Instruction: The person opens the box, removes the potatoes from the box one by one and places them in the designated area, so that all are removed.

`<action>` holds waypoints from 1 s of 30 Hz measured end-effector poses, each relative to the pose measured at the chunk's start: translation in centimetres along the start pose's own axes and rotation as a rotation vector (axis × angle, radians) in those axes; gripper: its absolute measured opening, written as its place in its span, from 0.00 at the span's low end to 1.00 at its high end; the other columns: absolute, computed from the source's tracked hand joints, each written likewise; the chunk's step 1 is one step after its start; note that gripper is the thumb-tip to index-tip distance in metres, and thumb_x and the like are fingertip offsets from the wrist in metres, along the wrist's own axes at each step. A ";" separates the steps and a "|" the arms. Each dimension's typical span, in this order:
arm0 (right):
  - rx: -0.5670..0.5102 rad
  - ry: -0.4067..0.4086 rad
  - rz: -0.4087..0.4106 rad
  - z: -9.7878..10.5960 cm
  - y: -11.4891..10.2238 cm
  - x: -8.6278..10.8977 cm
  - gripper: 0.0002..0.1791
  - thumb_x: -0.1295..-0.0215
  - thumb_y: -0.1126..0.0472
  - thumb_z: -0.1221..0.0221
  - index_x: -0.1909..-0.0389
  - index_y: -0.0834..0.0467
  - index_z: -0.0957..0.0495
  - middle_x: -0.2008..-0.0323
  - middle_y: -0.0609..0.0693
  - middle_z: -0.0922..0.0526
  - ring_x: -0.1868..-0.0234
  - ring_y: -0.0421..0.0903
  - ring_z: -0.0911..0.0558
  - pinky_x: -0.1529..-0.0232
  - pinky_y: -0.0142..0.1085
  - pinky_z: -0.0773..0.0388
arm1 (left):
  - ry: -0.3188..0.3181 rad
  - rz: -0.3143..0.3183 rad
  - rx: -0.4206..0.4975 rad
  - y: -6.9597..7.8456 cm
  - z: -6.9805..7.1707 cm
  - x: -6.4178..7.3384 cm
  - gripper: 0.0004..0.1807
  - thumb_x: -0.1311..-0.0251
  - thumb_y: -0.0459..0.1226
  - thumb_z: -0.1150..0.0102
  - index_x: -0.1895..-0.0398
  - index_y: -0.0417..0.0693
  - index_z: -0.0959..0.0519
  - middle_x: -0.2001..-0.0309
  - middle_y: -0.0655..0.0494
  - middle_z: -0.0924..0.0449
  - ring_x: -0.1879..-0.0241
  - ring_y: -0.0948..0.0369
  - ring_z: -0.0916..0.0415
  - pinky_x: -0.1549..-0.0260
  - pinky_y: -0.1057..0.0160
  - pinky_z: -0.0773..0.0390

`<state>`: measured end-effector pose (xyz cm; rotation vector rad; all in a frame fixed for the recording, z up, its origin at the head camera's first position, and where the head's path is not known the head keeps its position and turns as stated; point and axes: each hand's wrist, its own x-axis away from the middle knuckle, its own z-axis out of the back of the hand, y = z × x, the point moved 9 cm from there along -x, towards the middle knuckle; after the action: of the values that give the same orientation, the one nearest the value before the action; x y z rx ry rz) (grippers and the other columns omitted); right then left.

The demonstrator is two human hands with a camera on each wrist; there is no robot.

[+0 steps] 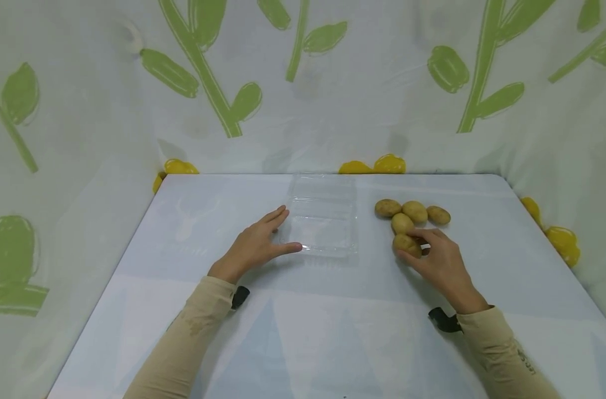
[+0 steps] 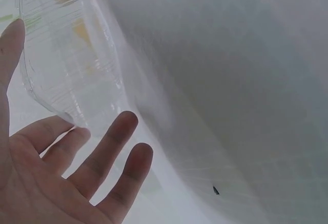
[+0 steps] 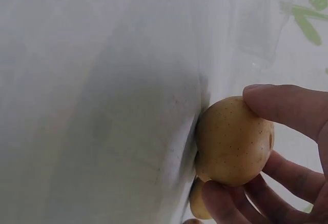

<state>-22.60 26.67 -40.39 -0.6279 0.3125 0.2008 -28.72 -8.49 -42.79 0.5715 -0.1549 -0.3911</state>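
My right hand (image 1: 442, 263) grips the nearest potato (image 1: 406, 245), thumb on one side and fingers on the other; the right wrist view shows this potato (image 3: 233, 142) close up, low against the table. Several more potatoes lie just beyond it, among them a round one (image 1: 401, 224) and one at the right end (image 1: 438, 215). A clear plastic container (image 1: 325, 233) rests on the table left of the potatoes. Beside its left edge is my left hand (image 1: 255, 244), thumb and fingers spread; in the left wrist view its fingertips are at the rim of the container (image 2: 66, 80).
The white table (image 1: 303, 343) has a pale blue triangle pattern. Behind it hangs a pale cloth (image 1: 373, 111) printed with green leaves and yellow shapes. Dark straps (image 1: 445, 320) show at both wrists by the beige sleeves (image 1: 183, 338).
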 end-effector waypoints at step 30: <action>0.007 0.021 -0.081 2.1 1.1 -0.4 0.23 0.32 0.59 0.35 0.41 0.66 0.24 0.47 0.62 0.21 0.50 0.61 0.18 0.55 0.54 0.19 | -0.007 -0.013 -0.033 0.1 0.0 -0.3 0.55 0.41 0.70 0.42 0.18 0.53 0.47 0.19 0.64 0.55 0.23 0.54 0.48 0.29 0.43 0.40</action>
<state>-22.82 28.80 -39.23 -0.6350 0.3067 0.1153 -28.95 -8.29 -42.78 0.5388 -0.1510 -0.4074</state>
